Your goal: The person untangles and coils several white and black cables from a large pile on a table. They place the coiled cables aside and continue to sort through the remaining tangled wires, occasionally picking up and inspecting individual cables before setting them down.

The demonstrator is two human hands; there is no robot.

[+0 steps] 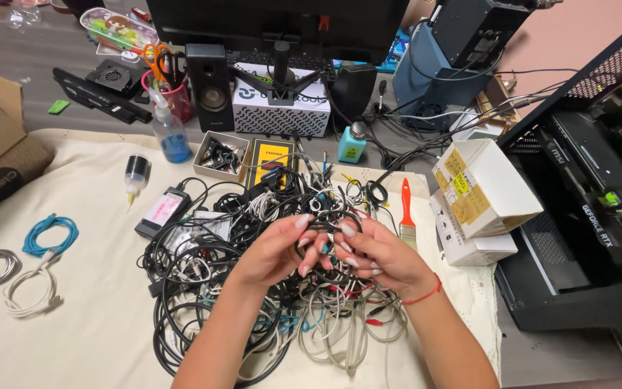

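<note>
Black looped cable (329,225), pinched by left hand (276,248), right hand (379,253), above tangled cable pile (203,288)

Both the left hand (276,248) and right hand (377,252) pinch a black cable loop (329,225). Beneath lies a tangled cable pile (253,288), mid-bench. A blue coiled cable (50,235) lies near the bench's left edge.

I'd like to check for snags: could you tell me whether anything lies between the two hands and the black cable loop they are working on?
Nothing visible: left hand and right hand already grip the black cable loop, above the tangled cable pile.
</note>
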